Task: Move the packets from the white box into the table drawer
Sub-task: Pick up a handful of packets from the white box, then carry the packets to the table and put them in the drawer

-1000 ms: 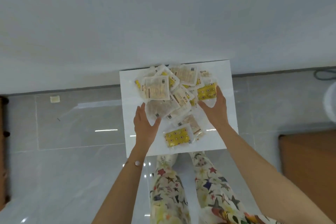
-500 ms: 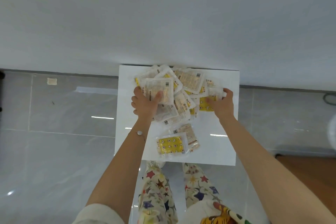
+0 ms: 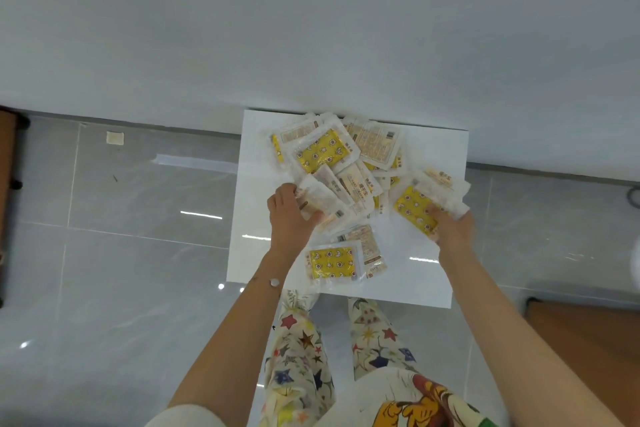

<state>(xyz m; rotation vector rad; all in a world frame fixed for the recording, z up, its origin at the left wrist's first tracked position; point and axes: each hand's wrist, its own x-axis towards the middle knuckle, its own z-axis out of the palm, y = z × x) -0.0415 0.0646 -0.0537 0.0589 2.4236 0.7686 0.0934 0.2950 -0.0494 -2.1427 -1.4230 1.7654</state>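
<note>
Grip of left hand [image 3: 289, 218] clamped on clear packet [image 3: 320, 199], right hand [image 3: 450, 229] pinching yellow packet [image 3: 414, 208] near table [image 3: 256, 149] edge

Glossy grey floor tiles [image 3: 121, 253] show bright glints beneath a plain white wall [image 3: 311, 28], brown wooden furniture [image 3: 588, 340] at right.

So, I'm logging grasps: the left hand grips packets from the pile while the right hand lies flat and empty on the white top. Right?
Not quite. The head view shows the right hand is not flat or empty: it grips a yellow packet and others at the right of the pile. The left hand does grip packets from the pile.
</note>
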